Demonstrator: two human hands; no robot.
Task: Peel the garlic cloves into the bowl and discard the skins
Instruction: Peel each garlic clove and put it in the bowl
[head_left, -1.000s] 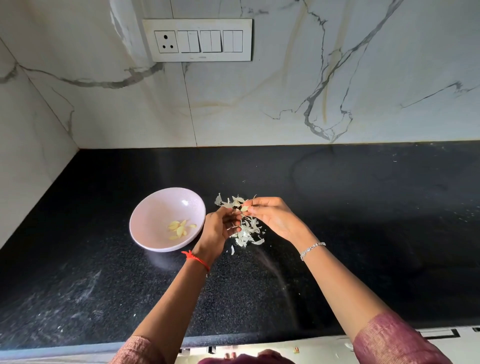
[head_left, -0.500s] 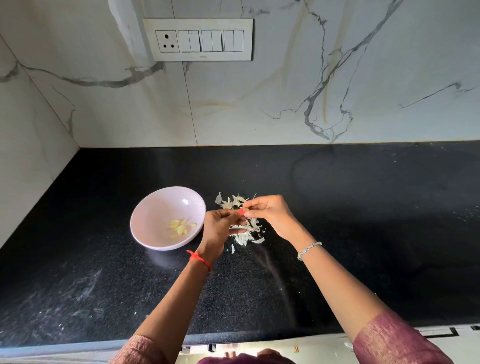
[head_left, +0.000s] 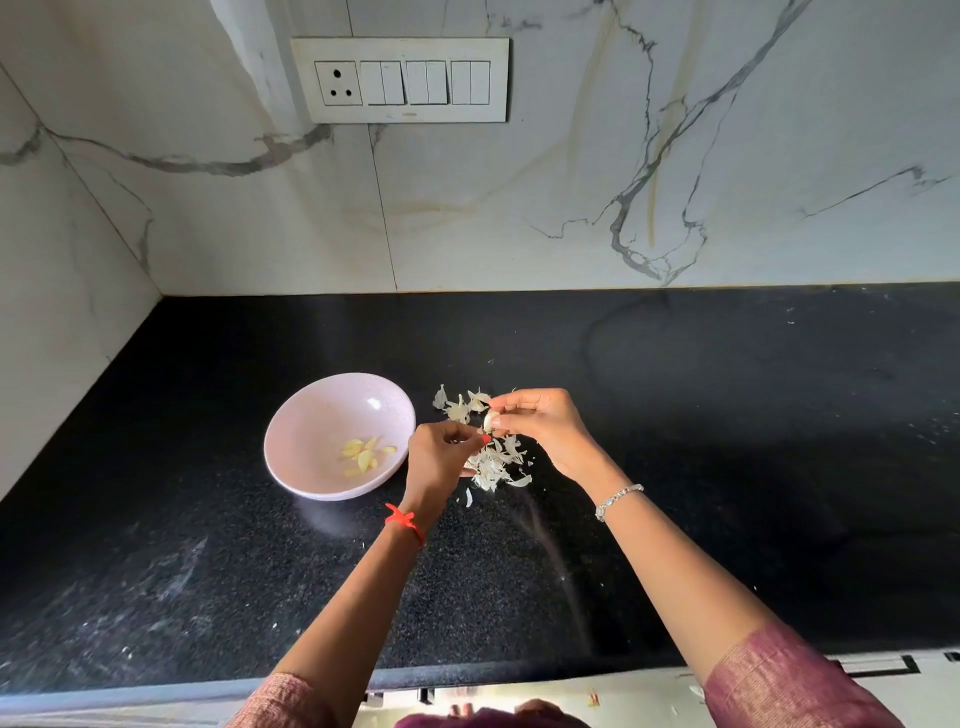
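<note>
A pale pink bowl sits on the black counter and holds several peeled yellowish cloves. Just right of it lies a heap of white garlic skins, with more skins behind. Above the heap my right hand pinches a pale garlic clove at its fingertips. My left hand is close beside it with its fingers curled; thumb and fingertips pinch toward the clove's skin, though what they grasp is too small to make out.
The black granite counter stretches wide to the right and toward me. A marble wall with a switch plate stands behind, and a side wall closes the left. The counter's front edge runs near my sleeves.
My hands have drawn slightly apart, and the clove now shows at my right fingertips. Bowl and skin heap have not moved.
</note>
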